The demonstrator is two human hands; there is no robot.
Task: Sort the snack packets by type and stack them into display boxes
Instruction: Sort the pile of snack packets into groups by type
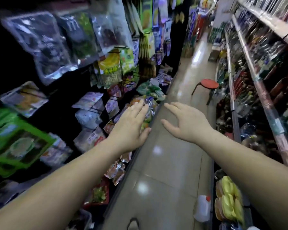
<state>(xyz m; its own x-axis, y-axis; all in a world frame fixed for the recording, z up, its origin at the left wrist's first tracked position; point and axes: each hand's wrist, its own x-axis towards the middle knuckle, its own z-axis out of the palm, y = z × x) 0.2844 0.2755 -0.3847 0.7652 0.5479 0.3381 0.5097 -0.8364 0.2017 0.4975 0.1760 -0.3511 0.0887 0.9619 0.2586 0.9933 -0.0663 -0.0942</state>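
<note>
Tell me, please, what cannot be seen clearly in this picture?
Head view:
Hanging packets: print blurred by motion.
Packets below the left hand: partly covered by it; contact unclear.
Right shelf goods: blurred, too small.
Shoe: cut off by bottom edge.

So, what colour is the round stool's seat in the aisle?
The round stool seat is red, head view.
</note>
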